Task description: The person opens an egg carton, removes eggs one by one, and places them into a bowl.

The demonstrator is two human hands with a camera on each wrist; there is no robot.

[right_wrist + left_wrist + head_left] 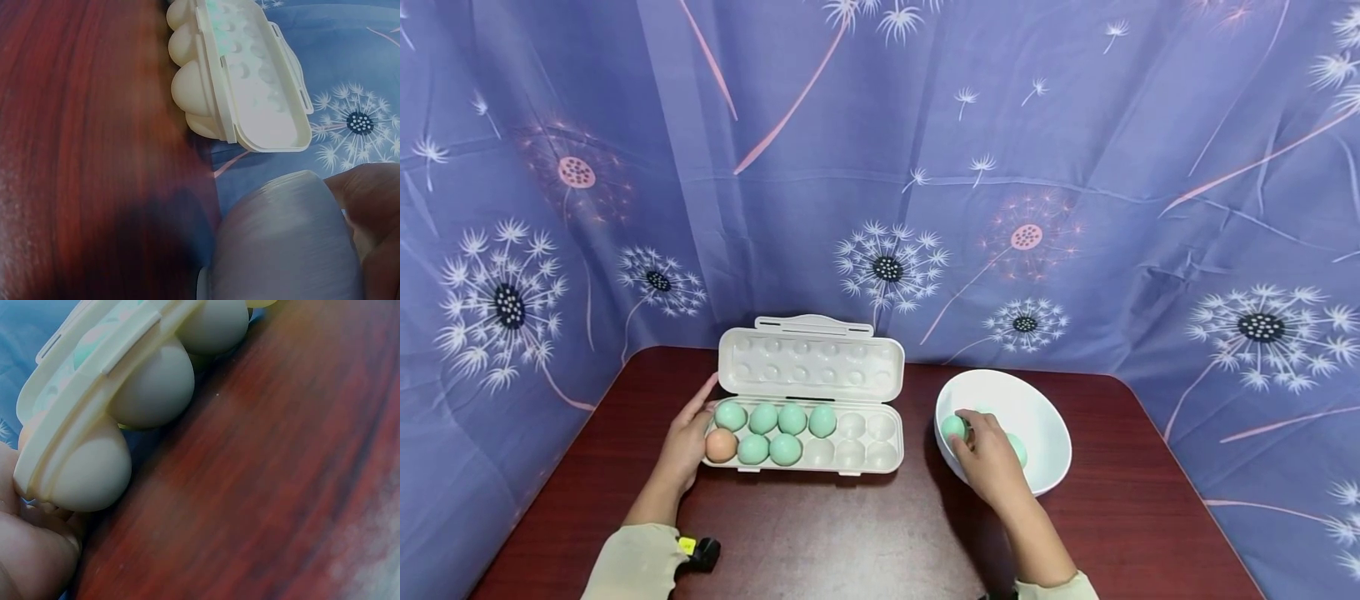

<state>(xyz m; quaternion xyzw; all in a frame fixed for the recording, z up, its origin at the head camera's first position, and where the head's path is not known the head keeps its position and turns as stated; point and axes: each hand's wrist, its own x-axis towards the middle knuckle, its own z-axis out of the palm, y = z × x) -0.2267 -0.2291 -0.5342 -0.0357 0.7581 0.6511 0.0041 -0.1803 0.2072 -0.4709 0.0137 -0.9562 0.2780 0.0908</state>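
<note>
Backdrop: blue dandelion curtain (790, 217) hung right behind the reddish-brown counter (820, 533).
View blocked: part of the white bowl (1048, 433) is covered by the right grip (991, 457).
Left grip (682, 448): fingers laid pretty straight against the left end of the egg carton (850, 455).
Right grip: reached over the bowl's rim, a green egg (953, 427) pinched at the left side.
Carton: lid (811, 367) flipped up; six green eggs (792, 418) and one brown egg (721, 446) seated, five cups unfilled.
Bowl: another green egg (1018, 448) seen beside the hand.

Head: bright, glare on tabletop (842, 533) | left wrist: dim, soft | right wrist: carton lid (269, 122) washed out, dark shadow
</note>
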